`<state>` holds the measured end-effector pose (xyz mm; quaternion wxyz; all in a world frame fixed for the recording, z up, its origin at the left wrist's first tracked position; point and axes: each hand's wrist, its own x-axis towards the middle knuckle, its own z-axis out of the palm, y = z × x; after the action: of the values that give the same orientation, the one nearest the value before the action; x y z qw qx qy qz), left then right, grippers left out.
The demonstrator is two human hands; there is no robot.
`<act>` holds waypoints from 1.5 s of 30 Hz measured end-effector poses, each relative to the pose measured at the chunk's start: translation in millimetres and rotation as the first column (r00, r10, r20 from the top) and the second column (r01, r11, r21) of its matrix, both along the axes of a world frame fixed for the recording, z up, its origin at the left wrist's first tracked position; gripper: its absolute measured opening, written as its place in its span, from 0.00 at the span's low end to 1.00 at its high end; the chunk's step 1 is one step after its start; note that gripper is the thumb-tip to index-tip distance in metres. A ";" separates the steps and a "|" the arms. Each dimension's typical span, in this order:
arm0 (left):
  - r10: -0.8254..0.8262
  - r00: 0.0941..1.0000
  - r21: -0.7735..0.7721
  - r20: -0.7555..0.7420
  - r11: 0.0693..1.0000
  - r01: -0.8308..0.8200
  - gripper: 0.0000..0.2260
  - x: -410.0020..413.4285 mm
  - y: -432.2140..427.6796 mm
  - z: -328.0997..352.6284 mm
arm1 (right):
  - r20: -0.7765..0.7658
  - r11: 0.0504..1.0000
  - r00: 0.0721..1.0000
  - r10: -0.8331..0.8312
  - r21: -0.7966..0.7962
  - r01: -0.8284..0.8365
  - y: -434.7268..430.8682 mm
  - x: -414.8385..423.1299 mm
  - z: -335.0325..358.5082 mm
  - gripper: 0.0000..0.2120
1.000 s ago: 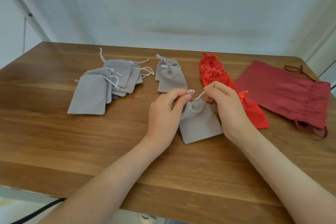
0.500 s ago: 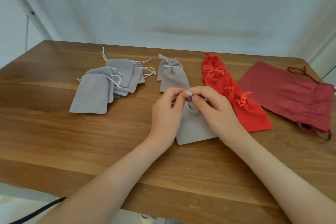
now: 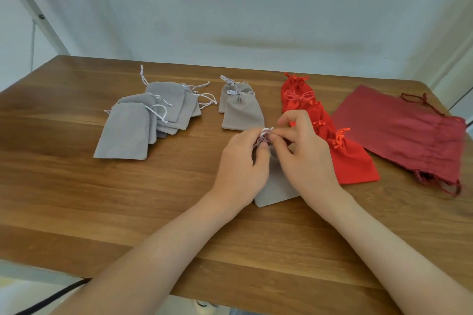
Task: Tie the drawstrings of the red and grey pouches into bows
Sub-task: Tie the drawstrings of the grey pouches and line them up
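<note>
**Both hands at the neck of a grey pouch**

The grey pouch (image 3: 275, 188) lies on the wooden table (image 3: 76, 199), near the front middle, and only its lower part shows between the two wrists. Above it the left hand (image 3: 243, 169) and the right hand (image 3: 304, 158) meet. Both pinch the white drawstring (image 3: 265, 133) with curled fingertips, and the right index finger is lifted (it touches nothing). One second before, the hands were apart with the string stretched between them; now they are close together over small loops of string. The fingers hide the neck of the pouch, so I cannot tell if a knot is made. Just behind lie two grey pouches with bows (image 3: 242, 110). To the left is a pile of untied grey pouches (image 3: 133, 130), and to the right a row of red pouches (image 3: 355, 163) with tied strings. At the far right a large dark red bag (image 3: 399, 130) looks blurred at its end.
</note>
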<state>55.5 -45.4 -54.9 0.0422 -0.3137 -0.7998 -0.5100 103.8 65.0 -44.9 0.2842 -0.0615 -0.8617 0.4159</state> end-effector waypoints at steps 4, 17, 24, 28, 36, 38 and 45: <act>0.001 1.000 0.008 -0.003 1.000 -0.001 0.11 0.4 -0.5 1.0 | 0.031 1.000 0.999 0.008 0.015 -0.008 1.5 0.8 0.0 0.09; -0.026 0.975 0.145 0.221 0.989 -0.007 0.09 -1.6 -0.9 3.4 | -0.035 0.996 0.998 0.055 0.071 -0.053 8.5 -3.1 -2.0 0.04; -0.048 0.960 0.253 0.275 0.967 -0.024 0.10 -3.6 -0.8 6.3 | -0.086 0.998 0.996 0.023 0.062 -0.018 4.5 -0.5 1.2 0.04; -0.022 0.973 0.301 0.228 0.952 -0.049 0.08 -2.2 -1.5 6.0 | -0.062 0.997 0.997 -0.050 0.057 0.054 -1.7 1.5 3.7 0.03; -0.023 0.970 0.395 0.241 0.915 -0.077 0.10 -1.6 -2.8 7.9 | 0.113 0.940 0.993 -0.027 -0.335 0.064 -9.0 1.6 12.1 0.04; -0.028 0.974 0.400 0.224 0.914 -0.066 0.09 -1.6 -3.6 8.0 | 0.155 0.924 0.988 0.018 -0.379 0.043 -7.2 0.5 12.0 0.04; 0.028 0.986 0.371 0.162 0.924 -0.088 0.09 -1.7 -4.5 10.2 | 0.044 0.780 0.980 0.192 -0.613 -0.125 -5.6 1.7 14.5 0.09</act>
<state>53.8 -50.0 -44.7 0.0549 -0.2356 -0.6967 -0.6753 105.6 59.4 -30.4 0.1683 -0.0981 -0.6983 0.6888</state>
